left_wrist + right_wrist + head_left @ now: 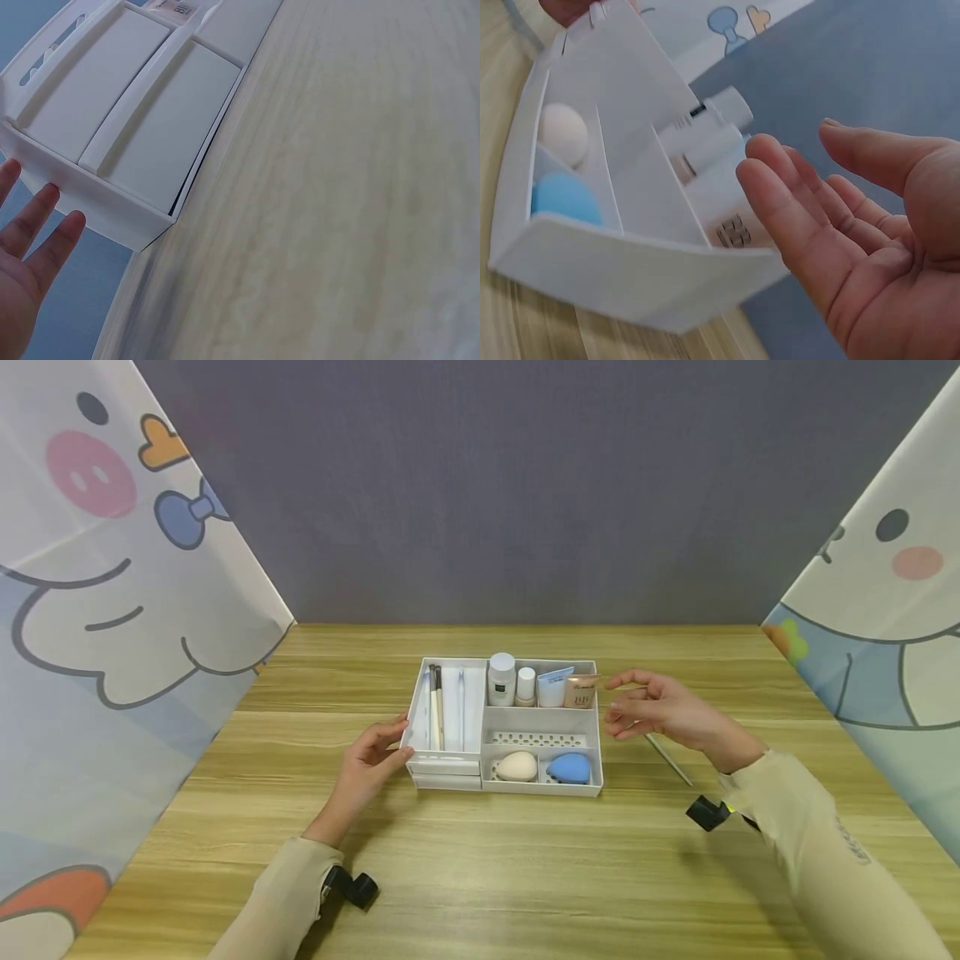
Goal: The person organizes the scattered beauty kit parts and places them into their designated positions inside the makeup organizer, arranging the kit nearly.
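Observation:
A white desktop organizer [540, 788] stands on the table between my two hands. My left hand [366, 767] touches its left side with spread, fairly straight fingers. Beyond its right wall hovers my right hand [667, 708], fingers loosely bent and holding nothing; in the right wrist view its palm [885, 277] faces up. Closest to that hand, in the back row, is a tan BB cream tube [581, 693]. Beside it are a blue-and-white tube [553, 689], a small white-capped bottle [526, 687] and a white jar [502, 683].
Thin brushes or pencils [437, 710] lie in the organizer's left compartment. A cream makeup sponge [517, 767] and a blue one [570, 768] sit in front. Two drawers [169, 124] show in the left wrist view. A thin stick [670, 761] lies on the table at right.

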Demonstrator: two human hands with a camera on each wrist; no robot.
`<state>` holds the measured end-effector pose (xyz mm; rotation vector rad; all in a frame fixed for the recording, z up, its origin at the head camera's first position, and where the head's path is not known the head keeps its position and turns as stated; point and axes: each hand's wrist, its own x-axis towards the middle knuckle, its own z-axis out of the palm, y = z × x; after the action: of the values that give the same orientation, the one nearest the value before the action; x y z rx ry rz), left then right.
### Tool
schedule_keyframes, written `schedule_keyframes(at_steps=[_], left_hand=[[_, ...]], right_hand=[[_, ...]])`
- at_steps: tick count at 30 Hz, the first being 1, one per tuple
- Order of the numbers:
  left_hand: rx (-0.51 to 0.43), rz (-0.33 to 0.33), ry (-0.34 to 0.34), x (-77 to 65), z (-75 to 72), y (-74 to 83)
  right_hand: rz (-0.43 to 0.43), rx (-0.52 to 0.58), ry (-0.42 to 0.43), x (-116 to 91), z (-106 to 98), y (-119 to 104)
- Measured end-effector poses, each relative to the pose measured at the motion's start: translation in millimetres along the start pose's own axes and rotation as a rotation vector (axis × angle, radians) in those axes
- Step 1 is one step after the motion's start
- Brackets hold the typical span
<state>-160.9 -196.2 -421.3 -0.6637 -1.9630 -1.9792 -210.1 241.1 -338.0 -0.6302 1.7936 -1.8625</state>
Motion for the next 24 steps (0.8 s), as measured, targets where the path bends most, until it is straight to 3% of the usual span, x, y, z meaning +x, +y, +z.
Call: schedule_keyframes(at_steps=[11, 24], left_hand=[[0.015, -0.016, 0.007, -0.9, -0.3, 0.3], [0.038, -0.026, 0.004, -0.2, 0.5, 1.2]], right_hand=[[0.003, 0.031, 0.064, -17, -21, 9], [0.061, -0.035, 0.142, -30, -44, 28]])
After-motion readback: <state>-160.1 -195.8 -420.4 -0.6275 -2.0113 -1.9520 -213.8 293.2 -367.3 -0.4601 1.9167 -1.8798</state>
